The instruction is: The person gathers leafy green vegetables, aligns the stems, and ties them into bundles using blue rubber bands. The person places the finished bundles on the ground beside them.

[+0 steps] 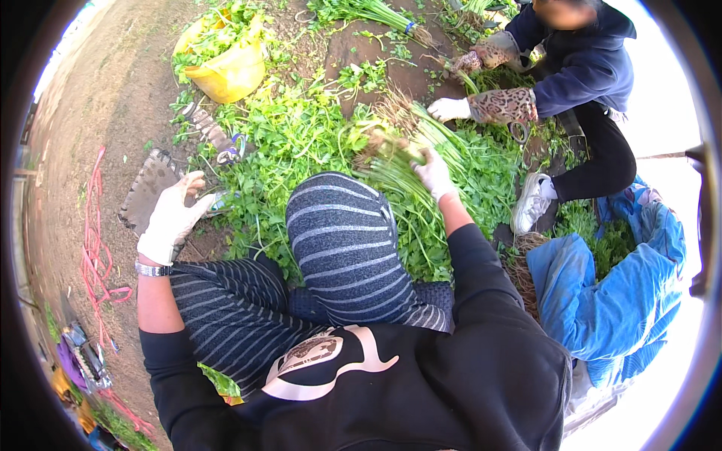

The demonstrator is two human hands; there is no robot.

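My right hand (435,176), in a white glove, is closed around celery stalks (397,158) whose root ends are blurred. These stalks lie over a heap of leafy celery (304,129), just beyond my raised knee. More celery with pale roots (445,132) lies beside that hand. My left hand (172,217), also white-gloved, is held at the left with fingers apart and nothing visible in it. Behind it is a brown, dirt-marked shoe sole (148,194). A brown cylindrical object (208,127) with a purple loop (240,145) lies beyond my left hand.
Across from me a person (586,73) in patterned sleeves handles celery. A yellow bucket (228,76) holds greens. A banded celery bundle (375,14) lies at the top. Pink tape (97,253) trails along the soil at left. Blue cloth (615,304) surrounds greens at right.
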